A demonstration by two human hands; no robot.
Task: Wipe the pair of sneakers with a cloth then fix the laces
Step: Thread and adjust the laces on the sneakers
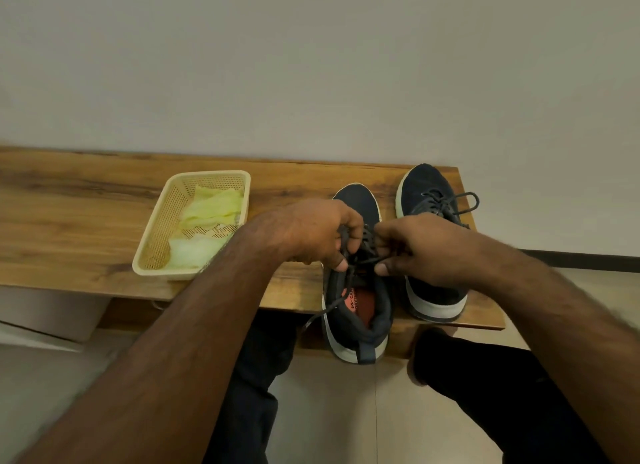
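Both hands hold the dark laces (367, 239) of the near sneaker (356, 290). The left hand (317, 233) has its fingers curled around one strand, and the right hand (420, 247) pinches another strand between thumb and fingers, just above the tongue. One loose lace end hangs down over the near edge of the bench (86, 200).

I judge that the wiping is finished, because the yellow cloth (211, 207) lies in the cream basket (162, 221) at the left, apart from the shoes. The far sneaker (427, 200) on the right seems already tied with a bow. So only this knot remains.

The heel of the near sneaker sticks out over the bench edge, so a strong pull can tip it down. The bench end is close on the right; there is more free wood on the left, beyond the basket.
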